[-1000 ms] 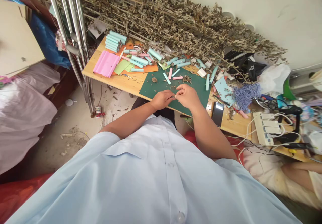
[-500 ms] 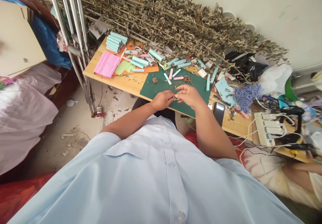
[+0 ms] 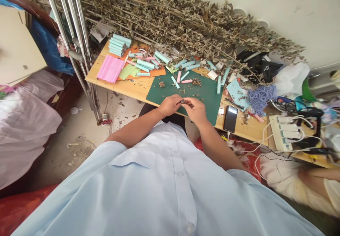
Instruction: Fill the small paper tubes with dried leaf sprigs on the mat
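My left hand (image 3: pixel 170 105) and my right hand (image 3: pixel 196 110) meet over the near edge of a dark green cutting mat (image 3: pixel 209 103). Between their fingertips is a small roll (image 3: pixel 182 101) with a dark, leafy-looking end; the fingers cover most of it. Both hands are closed on it. Farther back on the mat lie thin pink paper tubes (image 3: pixel 187 81) and light blue paper tubes (image 3: pixel 175 82). Beside these sit a small brown clump (image 3: pixel 162 84) and a heap of dried leaf crumbs (image 3: pixel 197 82).
Dried leafy stalks (image 3: pixel 164 20) are piled along the back. Blue rolls (image 3: pixel 119 45) and pink paper (image 3: pixel 110 68) lie at the left. On the right are a phone (image 3: pixel 230 118), purple string (image 3: pixel 261 97) and a power strip (image 3: pixel 281 133). Metal crutches (image 3: pixel 77 48) stand left; another person's arm shows lower right.
My right hand has lowered and turned in toward the left, its raised fingers now closed on the small roll. The left hand has hardly moved. More of the phone shows.
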`<control>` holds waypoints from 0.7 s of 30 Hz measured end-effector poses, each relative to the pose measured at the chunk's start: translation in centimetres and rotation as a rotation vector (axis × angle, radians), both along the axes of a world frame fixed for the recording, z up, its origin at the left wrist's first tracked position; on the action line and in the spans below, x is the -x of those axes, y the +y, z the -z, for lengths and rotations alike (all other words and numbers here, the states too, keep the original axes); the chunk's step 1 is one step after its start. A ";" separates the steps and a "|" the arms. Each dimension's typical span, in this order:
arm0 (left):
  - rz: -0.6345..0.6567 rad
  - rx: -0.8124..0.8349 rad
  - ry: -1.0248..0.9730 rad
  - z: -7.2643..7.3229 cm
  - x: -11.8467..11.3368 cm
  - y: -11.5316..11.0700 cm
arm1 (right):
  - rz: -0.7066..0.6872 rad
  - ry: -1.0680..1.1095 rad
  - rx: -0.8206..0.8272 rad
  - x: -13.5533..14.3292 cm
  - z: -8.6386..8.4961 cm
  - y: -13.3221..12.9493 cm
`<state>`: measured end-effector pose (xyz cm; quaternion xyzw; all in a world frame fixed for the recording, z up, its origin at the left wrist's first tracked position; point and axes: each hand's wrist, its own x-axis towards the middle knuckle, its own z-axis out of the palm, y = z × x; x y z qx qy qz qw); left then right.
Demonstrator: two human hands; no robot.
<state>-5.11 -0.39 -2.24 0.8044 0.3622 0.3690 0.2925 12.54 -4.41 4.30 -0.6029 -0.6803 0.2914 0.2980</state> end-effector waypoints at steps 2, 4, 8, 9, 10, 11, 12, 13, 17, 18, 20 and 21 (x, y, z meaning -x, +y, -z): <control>-0.004 -0.009 -0.003 0.0 0.0 0.0 | -0.024 -0.022 -0.075 0.1 -0.1 0.1; -0.008 -0.014 -0.005 -0.1 0.0 0.0 | -0.028 -0.020 -0.086 0.2 -0.3 0.5; -0.004 -0.021 -0.005 -0.2 0.1 -0.1 | 0.082 0.140 0.138 0.4 -0.9 1.3; 0.000 -0.026 -0.005 -0.3 0.1 -0.1 | 0.111 0.216 0.214 0.5 -1.0 1.5; 0.005 -0.031 -0.004 -0.3 0.1 -0.1 | 0.136 0.291 0.287 0.6 -1.0 1.8; 0.008 -0.034 -0.003 -0.3 0.1 -0.1 | 0.158 0.359 0.352 0.7 -1.1 2.0; 0.009 -0.036 -0.003 -0.3 0.1 -0.2 | 0.178 0.412 0.405 0.8 -1.1 2.2; 0.007 -0.036 -0.004 -0.3 0.1 -0.2 | 0.197 0.450 0.444 0.9 -1.1 2.4; -0.008 -0.024 -0.018 -0.2 0.0 -0.2 | 0.232 0.513 0.502 1.2 -1.3 2.5; -0.009 -0.024 -0.023 -0.1 0.0 -0.2 | 0.230 0.524 0.497 1.2 -1.3 2.5; -0.008 -0.027 -0.027 0.0 0.0 -0.2 | 0.218 0.540 0.485 1.0 -1.2 2.4; -0.005 -0.030 -0.028 0.1 0.0 -0.1 | 0.216 0.541 0.477 0.9 -1.2 2.3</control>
